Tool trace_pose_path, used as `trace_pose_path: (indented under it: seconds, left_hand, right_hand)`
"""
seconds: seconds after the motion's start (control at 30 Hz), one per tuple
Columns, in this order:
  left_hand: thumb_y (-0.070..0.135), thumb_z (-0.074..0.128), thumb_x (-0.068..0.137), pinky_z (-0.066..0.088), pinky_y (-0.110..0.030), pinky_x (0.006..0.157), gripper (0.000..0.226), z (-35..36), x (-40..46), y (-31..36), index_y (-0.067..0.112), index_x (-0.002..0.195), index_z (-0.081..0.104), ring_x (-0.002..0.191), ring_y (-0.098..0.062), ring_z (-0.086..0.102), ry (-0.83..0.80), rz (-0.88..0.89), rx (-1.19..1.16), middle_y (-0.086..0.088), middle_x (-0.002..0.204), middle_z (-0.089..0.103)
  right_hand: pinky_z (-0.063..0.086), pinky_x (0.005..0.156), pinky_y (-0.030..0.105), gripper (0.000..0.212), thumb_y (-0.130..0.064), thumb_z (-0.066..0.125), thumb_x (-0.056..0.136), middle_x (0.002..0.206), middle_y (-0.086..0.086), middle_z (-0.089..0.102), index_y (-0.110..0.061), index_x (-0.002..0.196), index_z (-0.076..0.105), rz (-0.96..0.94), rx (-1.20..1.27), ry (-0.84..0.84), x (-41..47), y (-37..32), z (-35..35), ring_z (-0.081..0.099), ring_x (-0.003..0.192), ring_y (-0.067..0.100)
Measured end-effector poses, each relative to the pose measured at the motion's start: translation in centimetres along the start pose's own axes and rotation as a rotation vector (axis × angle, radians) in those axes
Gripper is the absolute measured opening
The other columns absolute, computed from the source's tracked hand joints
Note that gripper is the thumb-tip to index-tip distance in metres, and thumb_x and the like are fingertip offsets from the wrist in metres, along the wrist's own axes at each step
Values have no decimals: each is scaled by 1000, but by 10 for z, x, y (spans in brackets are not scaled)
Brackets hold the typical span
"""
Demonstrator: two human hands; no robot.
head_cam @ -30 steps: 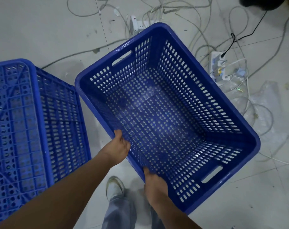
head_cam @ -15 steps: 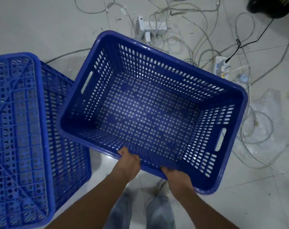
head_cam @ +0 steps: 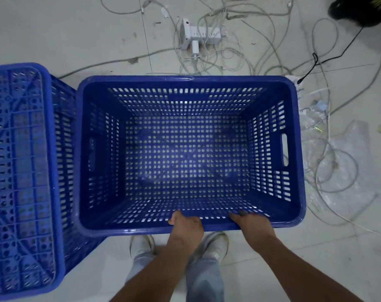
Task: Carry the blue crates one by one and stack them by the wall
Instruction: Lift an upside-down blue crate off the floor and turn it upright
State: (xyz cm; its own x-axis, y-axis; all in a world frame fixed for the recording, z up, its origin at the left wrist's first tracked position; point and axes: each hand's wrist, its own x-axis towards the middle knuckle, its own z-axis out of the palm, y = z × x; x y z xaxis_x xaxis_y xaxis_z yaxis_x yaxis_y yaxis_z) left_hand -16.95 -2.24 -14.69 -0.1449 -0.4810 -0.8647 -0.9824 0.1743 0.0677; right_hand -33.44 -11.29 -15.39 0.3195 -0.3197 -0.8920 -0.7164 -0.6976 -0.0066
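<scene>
An empty blue perforated crate [head_cam: 296, 149] fills the middle of the view, open side up and squared to me. My left hand [head_cam: 186, 225] grips its near long rim, fingers hooked over the edge into the crate. My right hand [head_cam: 251, 223] grips the same rim a little further right, fingers curled inside. A second blue crate [head_cam: 21, 175] stands upside down at the left, its ribbed bottom facing up, right beside the held crate.
Tangled white cables and a white power strip [head_cam: 198, 35] lie on the pale tiled floor beyond the crate. Clear plastic wrap [head_cam: 346, 171] and more cables lie at the right. A black object [head_cam: 357, 9] sits at the top right corner. My shoes [head_cam: 213, 243] show below the crate.
The held crate has swung round clockwise from a skewed angle until its long side faces me. Both hands stayed on the near rim. The view shifted slightly toward the cables.
</scene>
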Motion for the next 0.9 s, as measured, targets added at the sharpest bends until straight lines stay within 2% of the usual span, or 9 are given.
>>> trace_pose_path:
  seconds: [0.17,0.27,0.4,0.5,0.6,0.67,0.77,0.83,0.9]
  left_hand:
    - [-2,44,88,28,-40,75,28,2,1,9,-1,115,55,97,-34,64,32,12,-59,-17,91,53]
    - [2,44,90,28,-39,77,27,6,-2,9,-1,116,52,99,-32,62,66,-9,-98,-13,90,60]
    - [26,39,98,39,-42,91,33,13,-7,1,5,122,47,109,-32,57,90,-61,-222,-15,116,63]
    - [47,32,98,42,-37,89,47,15,-11,-21,10,118,53,110,-28,56,102,-131,-478,-11,118,62]
    - [44,36,98,45,-33,82,39,16,-18,-62,13,110,56,103,-25,59,284,-263,-693,-9,114,61]
    - [37,42,97,45,-34,84,33,18,-25,-99,13,115,55,103,-25,57,459,-398,-764,-9,116,59]
    - [31,50,95,41,-42,95,42,25,-37,-151,3,127,48,121,-31,45,605,-633,-776,-16,133,48]
    - [30,52,94,37,-47,104,53,29,-44,-179,-2,135,40,132,-35,34,624,-782,-799,-18,144,37]
    - [29,53,94,34,-50,108,60,31,-49,-202,-4,140,33,137,-37,27,589,-878,-888,-20,149,29]
  right_hand:
    - [46,95,39,69,-3,48,90,139,4,48,-32,147,24,-22,-44,-16,-1,12,-3,52,122,29]
    - [48,92,38,60,-3,48,90,136,5,51,-29,143,33,-15,-14,-44,0,13,-7,55,118,28]
    - [47,92,37,56,-3,52,89,129,6,55,-24,138,37,25,-15,-88,4,6,-10,57,115,26]
    - [47,93,39,48,-8,53,89,128,5,56,-21,134,42,41,-13,-121,8,-1,-14,56,117,26]
    - [46,91,36,43,-23,58,84,126,3,58,-21,127,51,7,125,-213,13,3,-25,55,117,26]
    - [44,85,33,37,-27,62,82,122,3,56,-23,118,55,-7,393,-288,15,12,-36,54,117,27]
    - [48,88,39,26,-21,55,91,121,13,60,-17,116,58,65,751,-123,20,26,-55,57,113,37]
    - [51,85,42,29,-17,48,94,118,18,63,-11,121,59,164,745,103,24,38,-69,61,103,39]
    - [51,75,38,30,-15,47,95,113,16,64,-9,122,58,246,734,270,26,49,-84,60,83,32]
